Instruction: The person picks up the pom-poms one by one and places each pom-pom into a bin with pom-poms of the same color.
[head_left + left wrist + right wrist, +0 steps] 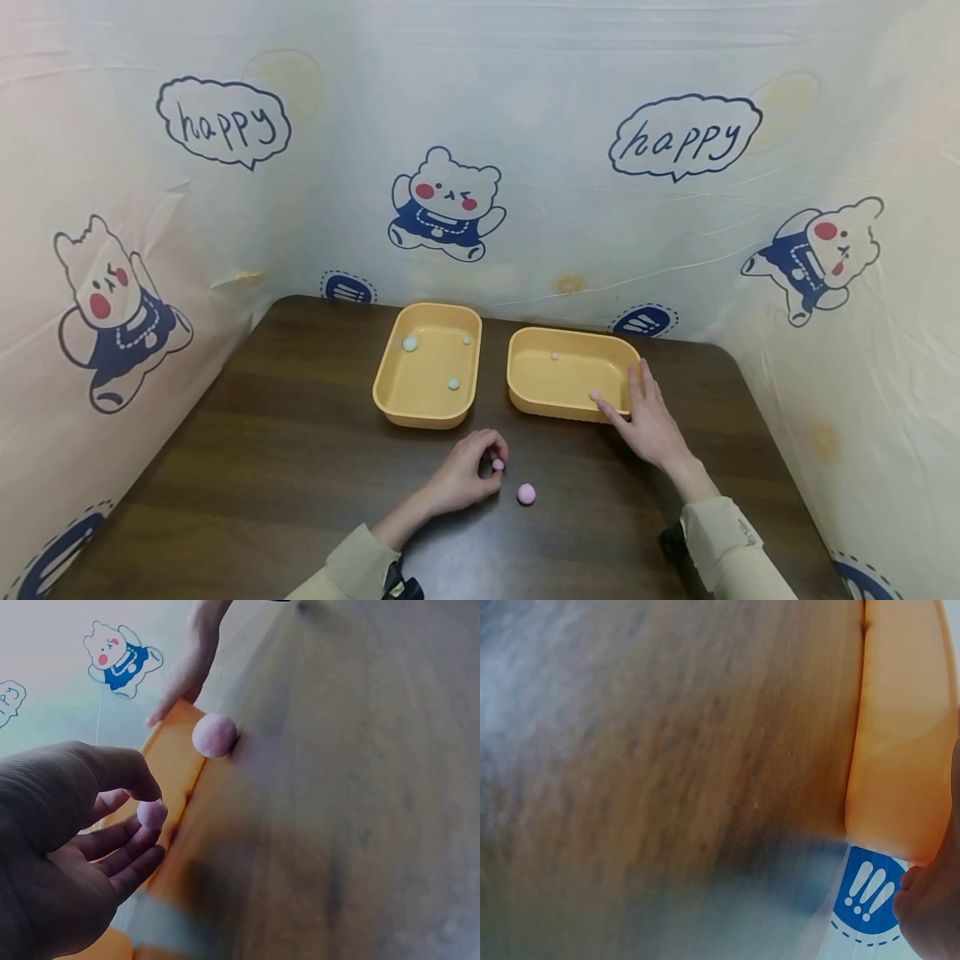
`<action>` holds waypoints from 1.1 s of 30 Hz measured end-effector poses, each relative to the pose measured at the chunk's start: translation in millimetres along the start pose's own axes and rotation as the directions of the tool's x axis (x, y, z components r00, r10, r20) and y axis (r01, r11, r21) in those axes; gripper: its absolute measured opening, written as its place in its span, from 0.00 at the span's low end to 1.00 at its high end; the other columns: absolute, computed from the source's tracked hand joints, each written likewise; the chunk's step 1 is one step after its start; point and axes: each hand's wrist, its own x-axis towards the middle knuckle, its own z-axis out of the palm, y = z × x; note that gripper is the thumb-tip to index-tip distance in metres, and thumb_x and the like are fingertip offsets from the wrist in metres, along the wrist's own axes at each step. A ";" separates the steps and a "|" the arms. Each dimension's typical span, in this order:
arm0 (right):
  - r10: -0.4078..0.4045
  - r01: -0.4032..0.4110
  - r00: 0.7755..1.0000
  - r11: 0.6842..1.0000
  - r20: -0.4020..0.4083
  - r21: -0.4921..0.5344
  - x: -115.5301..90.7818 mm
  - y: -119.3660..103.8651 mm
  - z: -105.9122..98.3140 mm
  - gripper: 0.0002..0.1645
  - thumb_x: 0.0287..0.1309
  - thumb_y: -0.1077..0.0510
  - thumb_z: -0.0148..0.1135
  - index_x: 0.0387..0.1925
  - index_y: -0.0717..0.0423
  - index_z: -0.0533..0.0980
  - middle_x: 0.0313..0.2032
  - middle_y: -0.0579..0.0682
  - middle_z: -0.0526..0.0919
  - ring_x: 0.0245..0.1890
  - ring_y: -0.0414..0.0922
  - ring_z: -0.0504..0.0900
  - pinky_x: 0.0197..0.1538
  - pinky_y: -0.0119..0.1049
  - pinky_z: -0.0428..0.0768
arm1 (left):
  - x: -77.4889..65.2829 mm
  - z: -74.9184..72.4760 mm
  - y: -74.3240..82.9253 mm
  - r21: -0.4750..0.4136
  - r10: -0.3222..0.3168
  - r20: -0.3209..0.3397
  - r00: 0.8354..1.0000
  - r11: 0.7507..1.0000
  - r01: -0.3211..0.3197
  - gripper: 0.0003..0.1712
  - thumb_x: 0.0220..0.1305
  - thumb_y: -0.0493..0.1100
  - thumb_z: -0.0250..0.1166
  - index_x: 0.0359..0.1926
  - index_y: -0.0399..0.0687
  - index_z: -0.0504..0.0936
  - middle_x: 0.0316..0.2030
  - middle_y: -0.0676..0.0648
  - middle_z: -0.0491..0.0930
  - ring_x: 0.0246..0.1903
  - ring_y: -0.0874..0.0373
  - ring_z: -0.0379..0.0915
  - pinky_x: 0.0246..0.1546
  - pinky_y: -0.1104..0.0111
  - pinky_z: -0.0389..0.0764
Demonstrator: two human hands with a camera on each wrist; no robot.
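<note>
Over the table in front of the two trays, my left hand pinches a small pink ball between thumb and fingers. Just right of that hand, a larger pink ball lies on the table. My right hand rests at the near right corner of the right yellow tray, its fingers extended along the end and its thumb over the front rim. Inside that tray are two small pink balls, one at the back and one close to the thumb tip.
A second yellow tray stands to the left, holding a larger light-blue ball and two smaller ones. Both trays sit toward the back of the dark wooden table. A printed curtain hangs behind and along both sides.
</note>
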 end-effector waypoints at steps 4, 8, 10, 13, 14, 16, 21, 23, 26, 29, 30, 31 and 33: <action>0.004 -0.004 1.000 1.000 0.000 -0.004 0.1 -0.1 1.1 0.71 0.74 0.18 0.47 0.88 0.65 0.33 0.89 0.65 0.26 0.85 0.78 0.43 0.82 0.76 0.53 | 2.0 10.5 -24.2 0.037 0.049 -0.032 0.998 0.998 -0.047 0.16 0.60 0.33 0.72 0.42 0.57 0.79 0.38 0.57 0.79 0.41 0.70 0.75 0.44 0.77 0.79; 0.004 -0.004 1.000 1.000 -0.002 0.001 0.3 0.4 2.1 0.72 0.75 0.19 0.49 0.87 0.66 0.32 0.88 0.66 0.26 0.85 0.78 0.43 0.82 0.76 0.53 | 7.4 6.2 -19.3 0.026 0.090 -0.040 0.995 0.996 -0.089 0.13 0.61 0.32 0.71 0.43 0.52 0.80 0.38 0.54 0.80 0.41 0.66 0.76 0.42 0.73 0.80; 0.005 -0.005 1.000 1.000 -0.002 0.002 0.7 0.9 2.5 0.72 0.75 0.19 0.49 0.87 0.65 0.32 0.88 0.66 0.26 0.85 0.77 0.43 0.82 0.76 0.53 | 10.4 -1.0 -4.9 0.003 0.057 -0.030 0.998 0.998 -0.057 0.13 0.61 0.31 0.71 0.42 0.50 0.81 0.38 0.53 0.81 0.41 0.63 0.77 0.43 0.70 0.81; 0.010 -0.010 1.000 1.000 0.004 0.002 0.4 0.9 2.4 0.72 0.74 0.19 0.49 0.87 0.65 0.31 0.88 0.66 0.26 0.86 0.77 0.43 0.82 0.76 0.52 | 15.8 -12.2 17.0 -0.007 -0.002 -0.007 1.000 1.000 0.002 0.11 0.62 0.30 0.71 0.42 0.47 0.82 0.39 0.50 0.82 0.41 0.58 0.78 0.46 0.63 0.84; 0.010 -0.010 1.000 1.000 0.004 0.000 0.1 0.8 2.4 0.72 0.74 0.19 0.49 0.87 0.65 0.31 0.88 0.65 0.26 0.86 0.77 0.43 0.82 0.76 0.53 | 17.4 -15.9 25.5 -0.012 -0.036 0.003 0.999 0.999 0.036 0.11 0.62 0.29 0.71 0.42 0.46 0.82 0.39 0.49 0.82 0.42 0.58 0.79 0.48 0.61 0.85; 0.011 -0.011 1.000 1.000 0.005 0.001 0.0 1.0 2.0 0.72 0.74 0.19 0.48 0.88 0.64 0.30 0.88 0.64 0.25 0.86 0.76 0.42 0.82 0.75 0.52 | 20.9 -19.1 32.3 0.002 -0.066 0.016 0.998 0.998 0.066 0.11 0.63 0.28 0.71 0.42 0.45 0.83 0.40 0.49 0.82 0.42 0.58 0.79 0.49 0.60 0.86; -0.004 0.004 1.000 1.000 -0.002 0.000 1.0 0.9 1.4 0.71 0.75 0.20 0.49 0.87 0.65 0.31 0.88 0.65 0.26 0.86 0.77 0.43 0.82 0.76 0.53 | 27.7 -21.6 38.0 0.006 -0.097 0.020 0.995 0.995 0.096 0.11 0.65 0.28 0.71 0.43 0.45 0.83 0.42 0.49 0.82 0.43 0.62 0.79 0.50 0.59 0.88; -0.005 0.005 1.000 1.000 -0.001 -0.001 1.0 0.8 1.2 0.71 0.75 0.20 0.49 0.88 0.65 0.31 0.88 0.65 0.26 0.86 0.77 0.43 0.82 0.76 0.53 | 30.3 -21.2 37.9 0.000 -0.095 0.017 0.995 0.995 0.095 0.11 0.65 0.29 0.71 0.44 0.46 0.83 0.42 0.50 0.83 0.43 0.62 0.79 0.50 0.58 0.88; 0.000 0.000 1.000 1.000 0.004 -0.001 0.6 1.4 1.0 0.71 0.74 0.18 0.47 0.88 0.63 0.31 0.89 0.64 0.25 0.86 0.76 0.42 0.82 0.75 0.52 | 34.4 -19.5 35.9 -0.019 -0.078 0.015 0.997 0.997 0.078 0.11 0.64 0.29 0.71 0.43 0.46 0.83 0.42 0.49 0.83 0.42 0.60 0.81 0.49 0.59 0.89; 0.005 -0.005 1.000 1.000 0.005 0.001 0.4 2.6 0.4 0.72 0.74 0.17 0.46 0.88 0.63 0.31 0.89 0.63 0.25 0.86 0.76 0.42 0.82 0.75 0.52 | 39.5 -17.5 33.4 -0.055 -0.071 0.023 0.997 0.996 0.072 0.09 0.65 0.29 0.72 0.42 0.45 0.84 0.41 0.48 0.83 0.40 0.59 0.82 0.45 0.63 0.90; 0.006 -0.006 1.000 1.000 0.005 0.000 0.5 3.0 0.3 0.72 0.74 0.17 0.46 0.88 0.63 0.31 0.89 0.63 0.24 0.86 0.76 0.42 0.82 0.75 0.52 | 40.9 -16.9 32.5 -0.066 -0.074 0.028 0.997 0.995 0.076 0.09 0.65 0.29 0.72 0.42 0.45 0.84 0.40 0.47 0.83 0.39 0.58 0.82 0.44 0.65 0.89; 0.006 -0.006 1.000 1.000 0.005 0.000 0.6 3.4 0.4 0.72 0.74 0.17 0.46 0.88 0.64 0.31 0.89 0.63 0.25 0.86 0.76 0.42 0.82 0.75 0.52 | 42.2 -16.0 31.2 -0.077 -0.077 0.033 0.997 0.994 0.079 0.08 0.66 0.30 0.73 0.41 0.45 0.85 0.40 0.47 0.83 0.38 0.58 0.82 0.42 0.67 0.89; 0.006 -0.006 1.000 1.000 0.006 0.000 0.6 4.3 0.3 0.72 0.74 0.17 0.46 0.88 0.64 0.32 0.89 0.63 0.25 0.86 0.76 0.42 0.82 0.75 0.52 | 44.6 -14.0 28.5 -0.095 -0.081 0.039 0.996 0.992 0.085 0.08 0.66 0.30 0.73 0.40 0.45 0.85 0.39 0.48 0.84 0.37 0.60 0.82 0.41 0.68 0.88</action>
